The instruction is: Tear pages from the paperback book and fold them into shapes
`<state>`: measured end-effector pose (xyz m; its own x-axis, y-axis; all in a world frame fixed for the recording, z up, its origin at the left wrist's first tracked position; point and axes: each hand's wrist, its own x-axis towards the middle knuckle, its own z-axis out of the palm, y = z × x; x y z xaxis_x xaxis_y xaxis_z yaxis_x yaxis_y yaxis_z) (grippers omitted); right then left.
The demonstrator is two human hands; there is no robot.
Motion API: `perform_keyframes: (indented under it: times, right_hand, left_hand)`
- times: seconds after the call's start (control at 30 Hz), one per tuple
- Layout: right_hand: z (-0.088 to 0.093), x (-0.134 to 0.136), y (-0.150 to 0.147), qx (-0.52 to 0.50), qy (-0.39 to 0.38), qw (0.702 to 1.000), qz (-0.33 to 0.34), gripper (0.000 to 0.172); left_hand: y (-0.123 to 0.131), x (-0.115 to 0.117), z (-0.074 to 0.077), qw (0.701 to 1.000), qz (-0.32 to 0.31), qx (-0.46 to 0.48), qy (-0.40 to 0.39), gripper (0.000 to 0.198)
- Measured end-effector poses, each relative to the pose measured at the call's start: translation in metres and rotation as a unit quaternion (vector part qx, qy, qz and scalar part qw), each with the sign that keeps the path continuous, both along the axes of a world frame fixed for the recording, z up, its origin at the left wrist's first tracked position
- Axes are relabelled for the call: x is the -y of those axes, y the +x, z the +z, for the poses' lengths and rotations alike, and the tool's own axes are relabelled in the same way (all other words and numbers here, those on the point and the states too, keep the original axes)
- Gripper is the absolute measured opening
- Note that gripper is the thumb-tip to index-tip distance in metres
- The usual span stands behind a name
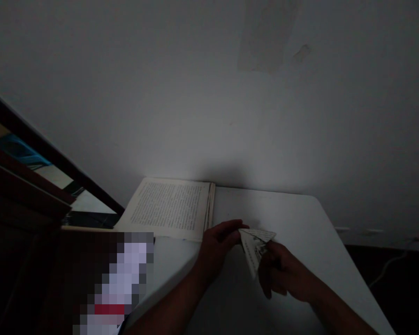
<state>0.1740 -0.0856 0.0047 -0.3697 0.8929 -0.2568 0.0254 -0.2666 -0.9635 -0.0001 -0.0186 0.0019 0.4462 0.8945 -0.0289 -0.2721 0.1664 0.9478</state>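
A folded piece of printed paper (pixel 253 244), roughly triangular with a point toward me, is held between my hands above the white table. My left hand (pixel 218 244) grips its upper left corner between thumb and fingers. At its right edge, my right hand (pixel 282 272) pinches the paper, with the other fingers curled below. Part of the paper's right side is hidden behind my right fingers. An open book (pixel 167 204) with dense printed text lies on the table to the left of my left hand, touching neither hand.
The white table (pixel 282 204) stands against a grey wall (pixel 195 93) with a peeled patch. At the lower left is a pixelated bright shape (pixel 125 279). A dark wooden frame (pixel 56 153) rises at left. A pale cable (pixel 387 267) hangs at right.
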Motion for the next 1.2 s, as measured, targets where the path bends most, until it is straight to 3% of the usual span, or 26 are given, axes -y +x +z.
perform_keyframes:
  times: [0.13, 0.33, 0.47, 0.9, 1.0, 1.07, 1.2]
  right_hand:
    - [-0.001, 0.001, -0.002, -0.081, -0.027, 0.996, 0.009, 0.074]
    - [-0.003, 0.005, -0.003, -0.139, -0.043, 0.989, 0.026, 0.062]
    - [-0.005, 0.006, -0.001, -0.163, -0.049, 0.985, 0.038, 0.064]
    - [-0.015, 0.007, 0.004, -0.128, -0.045, 0.988, 0.069, 0.071]
    - [-0.011, 0.008, 0.001, -0.103, -0.035, 0.994, 0.031, 0.073]
    - [-0.008, 0.009, 0.0, -0.07, -0.01, 0.997, -0.029, 0.074]
    - [-0.004, 0.005, 0.002, 0.039, 0.116, 0.969, -0.213, 0.047]
  left_hand:
    - [0.0, 0.0, 0.003, 1.0, -0.006, -0.029, -0.011, 0.022]
    - [0.001, -0.001, 0.003, 1.0, -0.012, -0.022, -0.019, 0.019]
    - [0.001, 0.0, 0.004, 0.999, -0.016, -0.017, -0.025, 0.023]
    - [0.001, 0.002, 0.008, 0.998, -0.02, -0.067, -0.001, 0.024]
    - [0.0, 0.0, 0.004, 0.998, 0.016, -0.067, -0.008, 0.022]
    - [-0.001, -0.002, 0.001, 0.996, 0.049, -0.069, -0.008, 0.023]
    - [-0.001, -0.005, -0.003, 0.991, 0.101, -0.087, -0.012, 0.025]
